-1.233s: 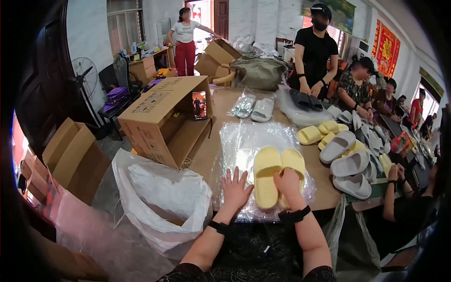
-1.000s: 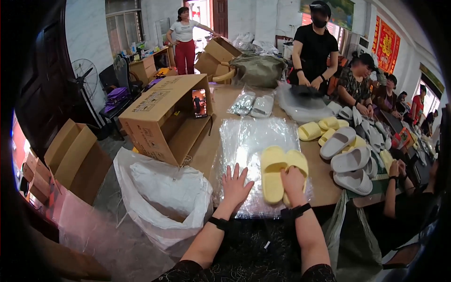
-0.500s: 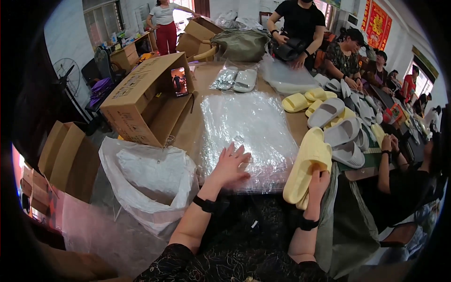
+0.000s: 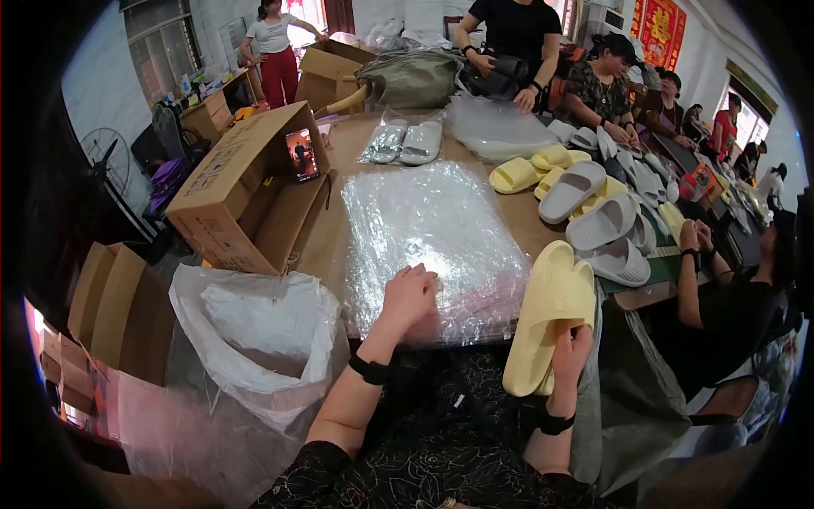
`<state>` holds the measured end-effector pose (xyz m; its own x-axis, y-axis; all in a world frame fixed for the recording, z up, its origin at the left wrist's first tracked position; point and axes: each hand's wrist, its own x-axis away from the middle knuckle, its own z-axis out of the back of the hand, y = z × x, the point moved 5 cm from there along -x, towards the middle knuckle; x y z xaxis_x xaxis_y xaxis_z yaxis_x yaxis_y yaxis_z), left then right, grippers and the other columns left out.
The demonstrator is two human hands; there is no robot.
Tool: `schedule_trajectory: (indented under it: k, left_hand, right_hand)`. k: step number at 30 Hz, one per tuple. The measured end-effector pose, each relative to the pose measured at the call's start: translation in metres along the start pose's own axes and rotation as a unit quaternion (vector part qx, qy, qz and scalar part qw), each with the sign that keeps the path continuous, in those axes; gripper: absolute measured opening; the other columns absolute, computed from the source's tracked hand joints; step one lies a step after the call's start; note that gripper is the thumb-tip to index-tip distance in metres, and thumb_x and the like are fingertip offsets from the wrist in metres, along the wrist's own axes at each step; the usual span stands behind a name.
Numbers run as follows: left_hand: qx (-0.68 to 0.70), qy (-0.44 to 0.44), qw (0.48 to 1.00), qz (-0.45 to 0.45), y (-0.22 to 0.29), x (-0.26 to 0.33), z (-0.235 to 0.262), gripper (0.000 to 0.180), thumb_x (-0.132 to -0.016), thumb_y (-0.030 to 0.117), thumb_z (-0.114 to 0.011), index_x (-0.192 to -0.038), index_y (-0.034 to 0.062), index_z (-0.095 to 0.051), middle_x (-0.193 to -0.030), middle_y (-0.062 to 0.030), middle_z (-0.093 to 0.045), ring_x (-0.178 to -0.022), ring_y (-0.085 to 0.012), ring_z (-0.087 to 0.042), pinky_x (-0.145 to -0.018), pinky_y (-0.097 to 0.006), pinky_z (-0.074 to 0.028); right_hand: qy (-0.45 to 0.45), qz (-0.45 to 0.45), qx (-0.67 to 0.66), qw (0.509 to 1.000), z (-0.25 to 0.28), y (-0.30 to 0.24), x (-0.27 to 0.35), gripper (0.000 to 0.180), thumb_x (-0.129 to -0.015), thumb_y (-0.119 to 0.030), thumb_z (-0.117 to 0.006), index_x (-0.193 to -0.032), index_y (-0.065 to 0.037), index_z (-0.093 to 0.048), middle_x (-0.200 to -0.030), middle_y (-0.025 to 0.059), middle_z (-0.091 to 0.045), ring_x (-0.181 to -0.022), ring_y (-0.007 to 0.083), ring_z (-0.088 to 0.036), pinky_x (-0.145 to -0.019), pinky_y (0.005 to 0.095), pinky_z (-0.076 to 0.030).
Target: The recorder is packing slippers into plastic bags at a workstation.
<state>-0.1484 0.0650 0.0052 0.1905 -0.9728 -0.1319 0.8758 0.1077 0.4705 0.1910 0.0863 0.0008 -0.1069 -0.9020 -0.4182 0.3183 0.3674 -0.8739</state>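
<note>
Left hand: our left hand (image 4: 409, 293) lies flat on the stack of clear plastic bags (image 4: 437, 237), fingers loose, gripping nothing.
Right hand: our right hand (image 4: 570, 352) is closed around the lower end of the pair of yellow slippers (image 4: 551, 310), thumb side up.
Slippers: we hold the pair off the near right edge of the worktop (image 4: 335, 212), soles together, tilted so the toes point up and away from us, just beside the bag stack.
Plastic bags: they sit crinkly and shiny in the middle of the worktop, reaching right up to the near edge.
Left of us: a big white sack (image 4: 254, 339) stands open beside our left arm, and behind it a cardboard box (image 4: 242, 187) lies on its side on the worktop.
Far side: we see a bagged pair of grey slippers (image 4: 405, 142) past the bag stack, then a heap of loose slippers (image 4: 593, 212), yellow and grey, to the right.
Other people: several sit or stand around the far and right sides; one person's forearm (image 4: 688, 271) rests near the grey slippers.
</note>
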Motion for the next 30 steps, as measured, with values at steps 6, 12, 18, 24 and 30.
schedule_trajectory:
  k: [6, 12, 18, 24, 30]
  left_hand:
    - [0.107, 0.002, 0.994, 0.024, -0.033, -0.012, -0.019, 0.037, -0.094, 0.031, -0.051, -0.124, 0.0138, -0.065, -0.130, -0.0150, -0.059, -0.123, -0.0357, -0.052, -0.102, -0.043, -0.043]
    - [0.392, -0.079, 0.916, 0.008, -0.017, -0.017, 0.005, 0.034, -0.093, 0.020, -0.055, -0.124, 0.0092, -0.064, -0.124, -0.0155, -0.063, -0.107, -0.0283, -0.063, -0.093, -0.032, -0.048]
    - [0.144, 0.068, 0.981, -0.109, 0.015, 0.005, 0.045, 0.026, -0.091, 0.014, -0.058, -0.114, 0.0104, -0.070, -0.129, -0.0133, -0.062, -0.122, -0.0333, -0.055, -0.103, -0.040, -0.044]
    - [0.147, 0.060, 0.958, -0.237, 0.053, 0.020, 0.040, 0.025, -0.091, 0.016, -0.061, -0.114, 0.0116, -0.070, -0.134, -0.0097, -0.058, -0.134, -0.0357, -0.042, -0.112, -0.048, -0.033]
    - [0.207, 0.023, 0.942, -0.264, 0.063, 0.031, 0.048, 0.031, -0.091, 0.014, -0.059, -0.122, 0.0107, -0.065, -0.133, -0.0088, -0.059, -0.133, -0.0340, -0.044, -0.112, -0.047, -0.032]
  right_hand:
    - [-0.149, 0.079, -0.031, 0.985, -0.045, -0.046, 0.024, 0.018, -0.085, -0.007, -0.064, -0.100, 0.002, -0.062, -0.088, 0.0178, -0.063, -0.087, 0.0343, -0.063, -0.076, 0.0388, -0.048]
    - [-0.309, 0.128, 0.049, 0.941, -0.081, -0.071, 0.045, 0.025, -0.081, -0.016, -0.068, -0.095, 0.003, -0.061, -0.100, 0.0235, -0.059, -0.093, 0.0415, -0.057, -0.079, 0.0458, -0.047]
    - [-0.282, 0.100, 0.198, 0.933, -0.084, -0.063, 0.036, 0.029, -0.085, -0.021, -0.067, -0.074, 0.004, -0.058, -0.076, 0.0231, -0.058, -0.073, 0.0406, -0.057, -0.065, 0.0496, -0.045]
    - [-0.297, 0.145, 0.218, 0.918, -0.106, -0.082, 0.027, 0.030, -0.087, -0.025, -0.064, -0.079, 0.003, -0.059, -0.081, 0.0248, -0.059, -0.076, 0.0418, -0.058, -0.067, 0.0508, -0.047]
    - [-0.278, 0.172, 0.227, 0.917, -0.145, -0.068, 0.002, 0.028, -0.087, -0.023, -0.062, -0.083, 0.005, -0.058, -0.081, 0.0267, -0.058, -0.081, 0.0416, -0.059, -0.072, 0.0497, -0.048]
